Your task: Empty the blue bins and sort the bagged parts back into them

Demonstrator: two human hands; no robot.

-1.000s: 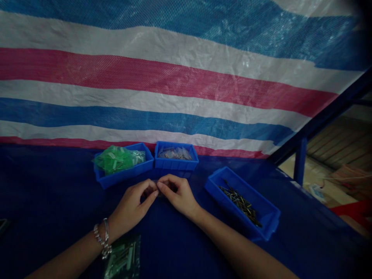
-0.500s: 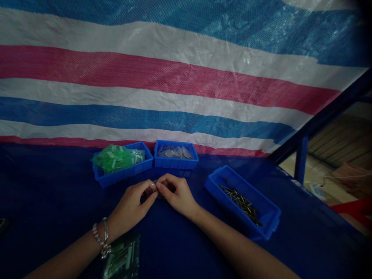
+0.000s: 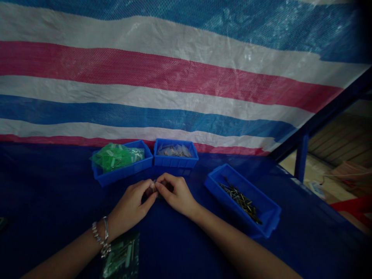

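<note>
A small item (image 3: pixel 156 189), too dim and hidden to identify, sits pinched between the fingertips of both hands, low over the dark blue tabletop (image 3: pixel 52 193). The left hand (image 3: pixel 132 205) and right hand (image 3: pixel 176 193) meet there, each grip closed down on it. Just behind stand a bin of green packets (image 3: pixel 120 162) and a bin of clear packets (image 3: pixel 176 155); to the right lies a bin of metal pins (image 3: pixel 242 199). A green packet (image 3: pixel 122 255) lies beside the left wrist.

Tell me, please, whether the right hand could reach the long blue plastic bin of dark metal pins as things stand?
Probably yes. The right hand is pinched against the left hand, and only bare blue cloth lies between it and the long blue plastic bin, open-topped on its right.
</note>
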